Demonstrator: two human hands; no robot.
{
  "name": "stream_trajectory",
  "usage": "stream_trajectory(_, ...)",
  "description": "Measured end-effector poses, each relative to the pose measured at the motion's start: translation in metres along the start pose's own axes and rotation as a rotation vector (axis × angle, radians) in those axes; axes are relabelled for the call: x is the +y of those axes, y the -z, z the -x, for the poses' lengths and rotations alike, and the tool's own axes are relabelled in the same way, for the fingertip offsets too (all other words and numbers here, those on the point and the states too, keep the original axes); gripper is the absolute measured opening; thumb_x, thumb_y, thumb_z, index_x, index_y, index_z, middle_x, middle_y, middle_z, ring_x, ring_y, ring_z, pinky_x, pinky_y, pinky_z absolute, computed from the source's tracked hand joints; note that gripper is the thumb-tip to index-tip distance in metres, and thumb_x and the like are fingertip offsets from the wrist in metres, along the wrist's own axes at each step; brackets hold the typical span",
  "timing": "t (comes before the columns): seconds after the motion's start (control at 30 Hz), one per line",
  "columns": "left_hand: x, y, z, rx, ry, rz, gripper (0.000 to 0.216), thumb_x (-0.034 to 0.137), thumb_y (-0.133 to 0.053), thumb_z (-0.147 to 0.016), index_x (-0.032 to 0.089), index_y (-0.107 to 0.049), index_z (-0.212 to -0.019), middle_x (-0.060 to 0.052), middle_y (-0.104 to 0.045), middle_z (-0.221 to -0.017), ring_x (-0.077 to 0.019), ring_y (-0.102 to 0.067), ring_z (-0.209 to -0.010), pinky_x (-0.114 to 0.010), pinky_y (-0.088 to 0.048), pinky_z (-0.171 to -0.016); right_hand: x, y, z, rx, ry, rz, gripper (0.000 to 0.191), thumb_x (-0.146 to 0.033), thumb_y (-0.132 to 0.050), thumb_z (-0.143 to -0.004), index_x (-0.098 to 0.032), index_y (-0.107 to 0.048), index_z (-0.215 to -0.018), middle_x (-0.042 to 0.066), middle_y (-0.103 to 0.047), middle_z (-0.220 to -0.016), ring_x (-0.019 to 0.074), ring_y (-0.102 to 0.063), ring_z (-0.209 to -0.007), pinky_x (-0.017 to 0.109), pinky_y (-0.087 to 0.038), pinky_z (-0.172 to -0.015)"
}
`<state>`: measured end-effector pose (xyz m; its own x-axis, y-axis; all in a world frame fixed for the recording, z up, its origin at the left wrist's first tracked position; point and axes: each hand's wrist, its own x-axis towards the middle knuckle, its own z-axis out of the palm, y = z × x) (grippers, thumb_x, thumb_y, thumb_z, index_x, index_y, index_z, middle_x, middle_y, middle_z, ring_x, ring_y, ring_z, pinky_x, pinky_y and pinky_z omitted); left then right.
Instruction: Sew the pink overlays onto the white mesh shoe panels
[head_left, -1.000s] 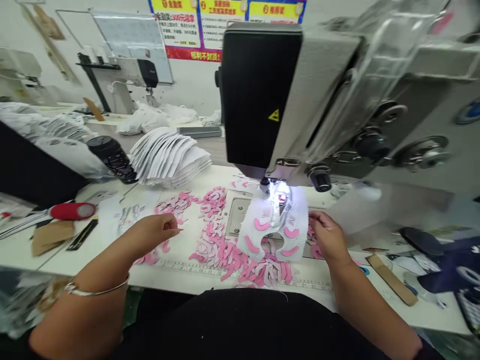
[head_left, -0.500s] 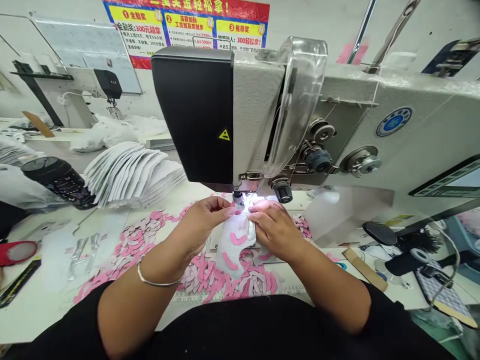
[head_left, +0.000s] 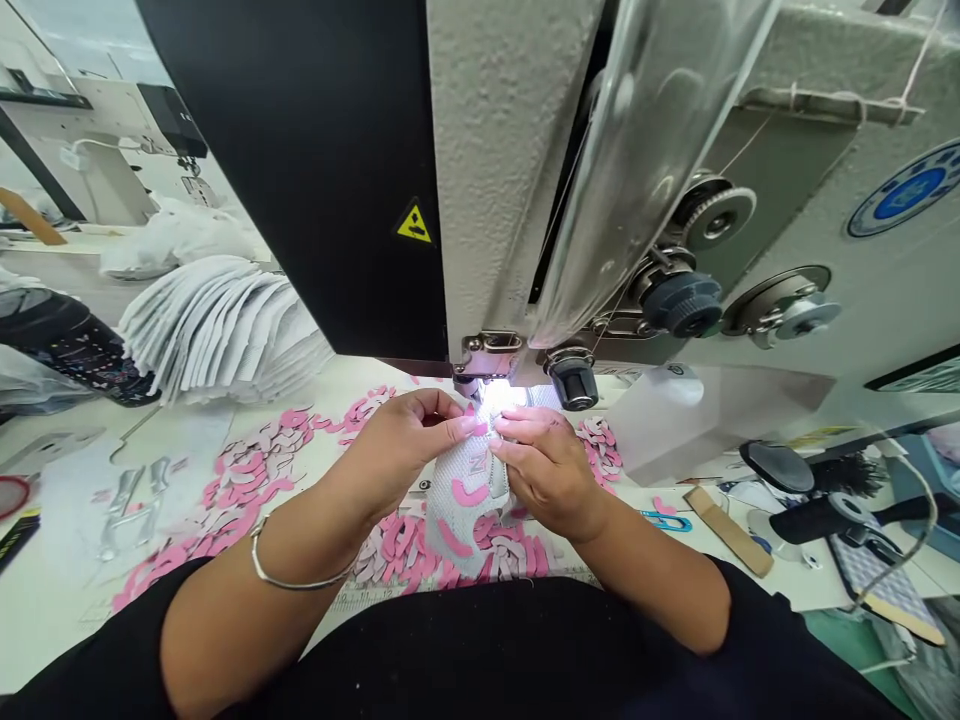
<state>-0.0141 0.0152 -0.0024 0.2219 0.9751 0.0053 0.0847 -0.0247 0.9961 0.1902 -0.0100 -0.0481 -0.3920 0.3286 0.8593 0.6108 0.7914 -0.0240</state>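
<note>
Beyond my white worktop (head_left: 37,620), on my left, a second bench with a pale top (head_left: 82,236) stands before a plain off-white wall (head_left: 219,195), bearing a pale sewing machine with a black end cover (head_left: 112,185) under a bluish-white board (head_left: 112,45) that I see only in part. Close in front of me glares a small, hard white light (head_left: 495,395). Off to my right I make out a light-blue plastic bin (head_left: 922,470) and, lower, a green patch (head_left: 847,635), perhaps floor; I can't tell.

The white table (head_left: 45,630) bears curved pink pieces (head_left: 251,462), stacked sheets (head_left: 225,335), a brown strip (head_left: 729,533).
</note>
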Motion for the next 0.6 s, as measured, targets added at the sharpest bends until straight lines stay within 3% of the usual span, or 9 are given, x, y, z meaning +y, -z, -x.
stream_trajectory(0.4, -0.001, -0.0068, 0.0032, 0.023, -0.01, -0.02, 0.024, 0.038, -0.077, -0.073, 0.019, -0.061, -0.072, 0.001, -0.06, -0.078, -0.014, -0.054, -0.071, -0.028, -0.041, -0.068, -0.0025, 0.0016, -0.0038, -0.036, -0.021, 0.056, 0.044, -0.001, -0.054, -0.085, -0.019, -0.059, -0.125, 0.011, -0.063, -0.114, 0.0213, -0.061, -0.106, 0.038, -0.055, -0.089)
stream_trajectory(0.6, -0.0021, -0.0098, 0.0094, 0.021, 0.013, 0.025, 0.027, 0.04, -0.077, -0.075, 0.02, -0.06, -0.075, 0.001, -0.059, -0.08, -0.0134, -0.053, -0.073, -0.027, -0.042, -0.068, -0.0003, 0.0015, -0.0028, -0.06, -0.037, 0.131, 0.039, -0.006, -0.058, -0.086, -0.024, -0.063, -0.12, 0.009, -0.065, -0.117, 0.024, -0.06, -0.109, 0.044, -0.05, -0.094)
